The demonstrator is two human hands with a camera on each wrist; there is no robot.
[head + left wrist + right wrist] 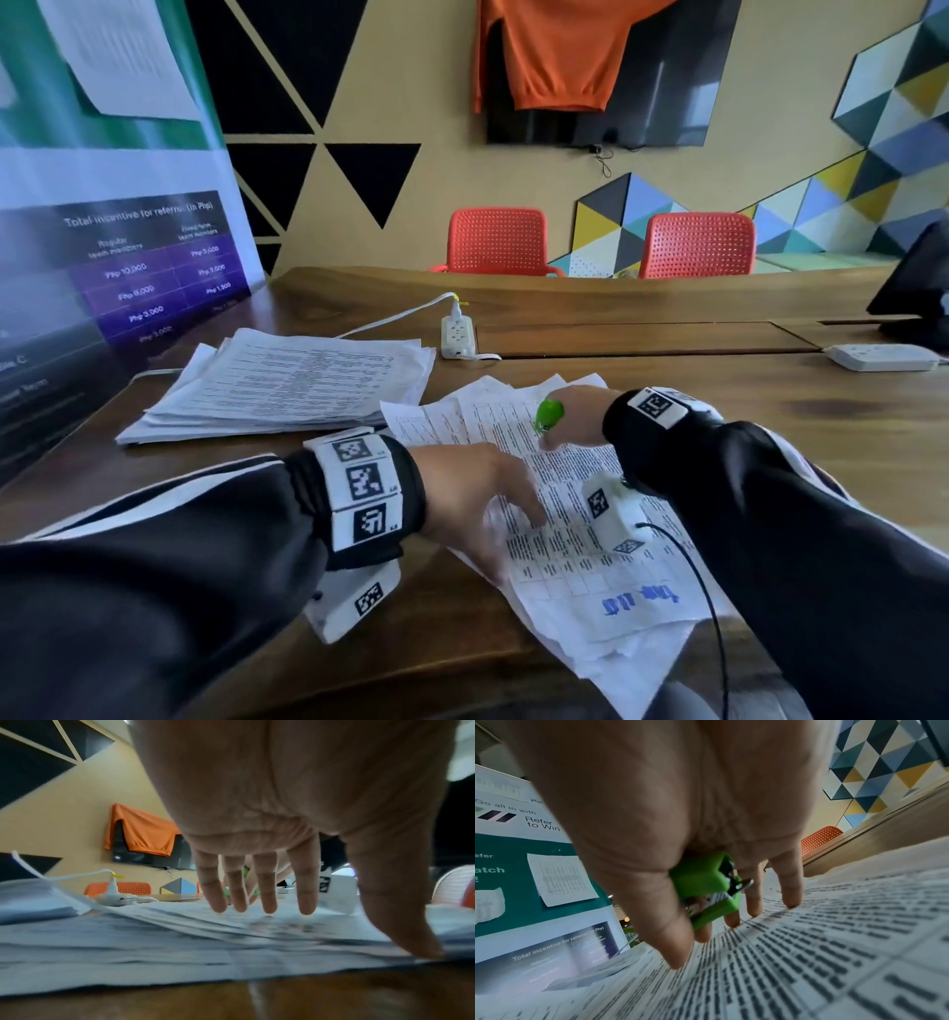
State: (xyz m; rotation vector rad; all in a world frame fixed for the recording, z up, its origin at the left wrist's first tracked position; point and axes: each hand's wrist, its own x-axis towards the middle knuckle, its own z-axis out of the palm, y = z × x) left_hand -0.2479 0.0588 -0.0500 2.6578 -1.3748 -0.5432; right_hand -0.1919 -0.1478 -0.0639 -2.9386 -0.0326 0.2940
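Note:
A fanned bunch of printed sheets [560, 534] lies on the wooden table [770, 411] in front of me. My left hand [513, 519] presses on its near left part with fingers spread and fairly straight; in the left wrist view the left hand [264, 910] has fingertips and thumb down on the sheets [154, 943]. My right hand [565, 431] rests on the far part of the sheets and grips a small green stapler [548, 413]. In the right wrist view the stapler [706, 888] sits between thumb and fingers of the right hand [718, 933], whose fingertips touch the printed sheet [834, 953].
A thicker paper stack [287, 385] lies to the far left. Behind it are a white power strip [457, 334] and a recessed table panel [642, 336]. A second power strip [880, 357] and a dark device [919, 288] sit right. A banner [102, 231] stands left, orange chairs [495, 241] opposite.

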